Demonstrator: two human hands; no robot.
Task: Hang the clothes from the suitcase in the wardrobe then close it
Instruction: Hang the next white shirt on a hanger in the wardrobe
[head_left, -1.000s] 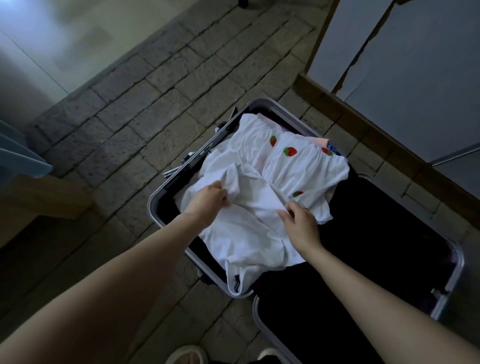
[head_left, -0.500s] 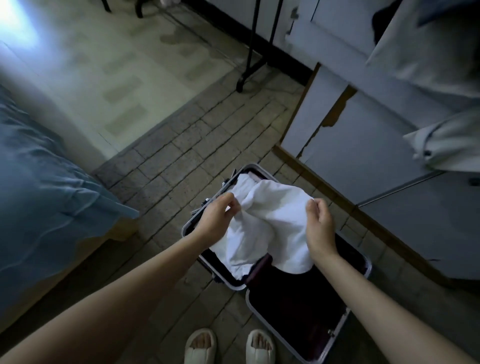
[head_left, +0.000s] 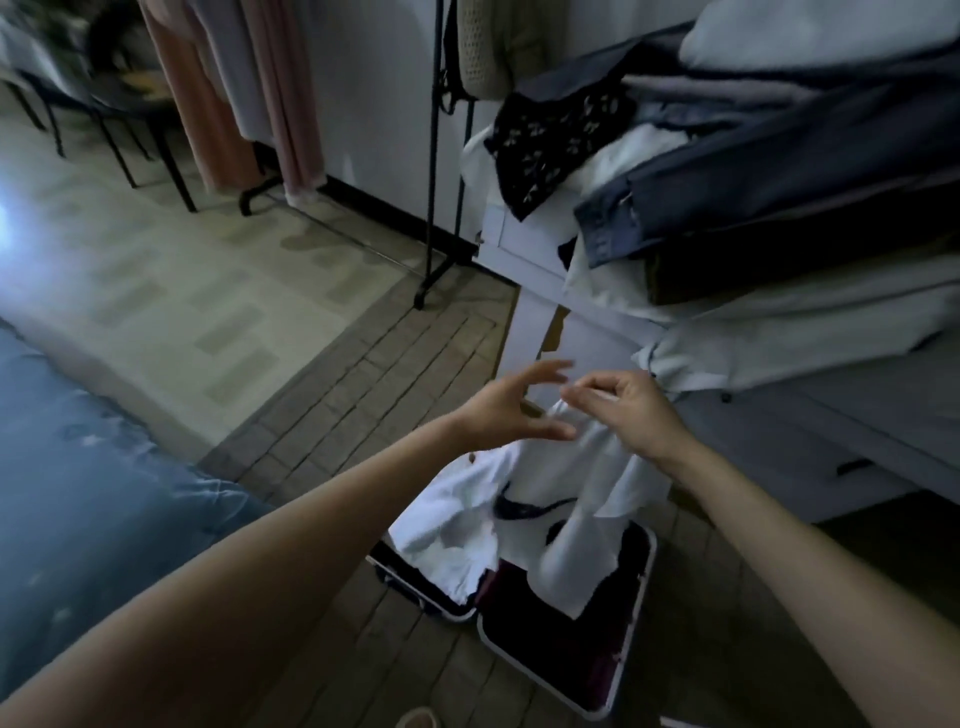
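A white garment (head_left: 597, 478) hangs from my right hand (head_left: 634, 410), which pinches its top edge well above the open suitcase (head_left: 644, 587) on the floor. The cloth drapes down into the suitcase, where more white clothing (head_left: 447, 525) lies in the left half. My left hand (head_left: 511, 410) is beside the right one, fingers spread and blurred, holding nothing that I can see. The suitcase's right half shows a dark lining.
A white cabinet (head_left: 779, 431) on the right carries a heap of folded clothes (head_left: 753, 182). A black clothes rack (head_left: 434, 208) with hanging garments stands behind. A blue bed cover (head_left: 78, 493) fills the left. Tiled floor lies between.
I have stood up and the view has risen. The white garment has been lifted out of the suitcase. My left hand has let go of the cloth and opened.
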